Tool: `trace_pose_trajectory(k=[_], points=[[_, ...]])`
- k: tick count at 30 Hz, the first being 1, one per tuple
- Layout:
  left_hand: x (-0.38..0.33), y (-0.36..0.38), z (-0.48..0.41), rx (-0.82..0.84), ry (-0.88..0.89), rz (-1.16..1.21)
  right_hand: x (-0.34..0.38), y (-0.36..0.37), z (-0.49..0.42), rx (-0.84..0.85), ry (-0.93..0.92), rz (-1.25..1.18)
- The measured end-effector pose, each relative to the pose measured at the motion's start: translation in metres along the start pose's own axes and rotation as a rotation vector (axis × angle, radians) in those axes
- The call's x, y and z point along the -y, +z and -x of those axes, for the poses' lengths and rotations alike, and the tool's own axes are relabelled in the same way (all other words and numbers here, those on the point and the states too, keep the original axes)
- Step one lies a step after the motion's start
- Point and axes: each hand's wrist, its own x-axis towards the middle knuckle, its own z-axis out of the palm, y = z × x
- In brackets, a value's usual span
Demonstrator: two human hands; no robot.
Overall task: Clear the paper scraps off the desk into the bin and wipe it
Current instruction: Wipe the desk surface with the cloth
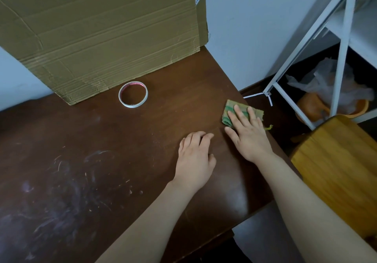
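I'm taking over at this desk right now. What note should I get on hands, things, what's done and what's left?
Right hand: fingers flat, pressing the cloth near the right edge of the desk.
Left hand: rests on the desk, holding nothing.
Bin: under the white rack, right of the desk.
Done: no big paper scraps in sight.
Left: wipe the smudges and flecks on the left side.
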Motion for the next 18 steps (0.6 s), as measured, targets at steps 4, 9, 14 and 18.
trace_pose_trajectory(k=[4, 9, 14, 18], points=[[0.002, -0.002, 0.010, 0.013, 0.009, 0.007, 0.003, 0.012, 0.052, -0.059, 0.065, -0.043], [0.011, -0.003, 0.025, 0.000, -0.027, 0.038, 0.021, 0.022, 0.078, -0.016, 0.068, -0.003], [0.023, -0.008, 0.041, -0.027, -0.067, 0.047, 0.038, 0.014, 0.028, 0.012, 0.003, 0.015], [0.036, -0.014, 0.057, -0.063, -0.123, 0.064, 0.065, 0.022, 0.039, 0.021, -0.091, 0.034]])
